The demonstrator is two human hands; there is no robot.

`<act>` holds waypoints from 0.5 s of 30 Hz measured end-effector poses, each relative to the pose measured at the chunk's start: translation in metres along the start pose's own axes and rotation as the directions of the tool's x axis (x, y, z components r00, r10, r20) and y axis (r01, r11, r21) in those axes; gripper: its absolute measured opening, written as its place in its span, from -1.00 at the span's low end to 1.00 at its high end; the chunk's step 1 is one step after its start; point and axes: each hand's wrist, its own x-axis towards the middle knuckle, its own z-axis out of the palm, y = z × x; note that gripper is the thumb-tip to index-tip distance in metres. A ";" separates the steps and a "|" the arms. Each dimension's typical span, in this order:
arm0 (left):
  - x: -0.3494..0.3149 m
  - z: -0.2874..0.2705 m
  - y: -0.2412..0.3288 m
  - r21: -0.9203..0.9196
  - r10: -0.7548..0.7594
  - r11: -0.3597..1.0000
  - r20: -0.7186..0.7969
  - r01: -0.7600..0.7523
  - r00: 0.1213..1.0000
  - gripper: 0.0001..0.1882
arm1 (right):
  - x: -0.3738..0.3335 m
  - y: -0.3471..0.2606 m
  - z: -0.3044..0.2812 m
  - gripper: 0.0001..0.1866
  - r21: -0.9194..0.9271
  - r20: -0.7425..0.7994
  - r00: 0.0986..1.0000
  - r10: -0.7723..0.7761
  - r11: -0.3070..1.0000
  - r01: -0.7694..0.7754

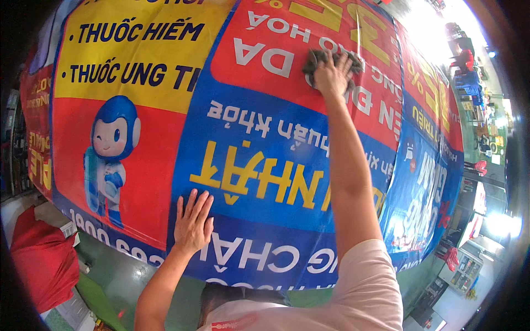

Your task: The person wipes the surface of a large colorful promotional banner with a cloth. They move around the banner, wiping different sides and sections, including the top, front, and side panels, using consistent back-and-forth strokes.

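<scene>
Pressing a dark rag [331,63] onto the big printed banner [265,165]: right hand [331,74], grip spread over it. Left hand [193,220] flat, open. Rag mostly hidden, probably cloth.

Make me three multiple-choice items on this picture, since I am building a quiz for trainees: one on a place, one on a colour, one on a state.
1. Where does the right hand press the dark cloth?
A. on the banner's red panel
B. on the green floor
C. on the cartoon figure

2. What colour is the cartoon figure on the printed banner?
A. green
B. blue and white
C. black

3. How is the left hand?
A. clenched round a cloth
B. gripping a bottle
C. flat and open, fingers spread on the banner

Answers:
1 A, the cloth lies on red print under the hand.
2 B, its helmet and suit show those colours.
3 C, the palm lies flat, holding nothing.
</scene>
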 end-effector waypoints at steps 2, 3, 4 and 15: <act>-0.001 0.000 0.001 0.001 -0.026 1.000 -0.011 0.026 1.000 -0.34 | -0.021 -0.042 -0.011 -0.43 -0.443 0.433 0.854 -0.289 0.757 0.481; -0.002 0.001 0.002 -0.020 -0.065 0.998 -0.056 0.064 0.996 -0.32 | -0.058 -0.068 -0.020 -0.40 0.107 0.326 0.869 -0.372 0.928 0.357; -0.003 0.001 0.002 -0.030 -0.105 0.994 -0.066 0.103 0.992 -0.30 | -0.098 -0.092 -0.029 -0.37 0.570 0.214 0.853 -0.477 0.770 0.287; -0.007 0.005 -0.001 -0.031 -0.151 0.988 0.013 0.151 0.988 -0.25 | 0.147 0.005 0.062 -0.53 -0.092 -0.094 0.912 -0.399 0.916 0.391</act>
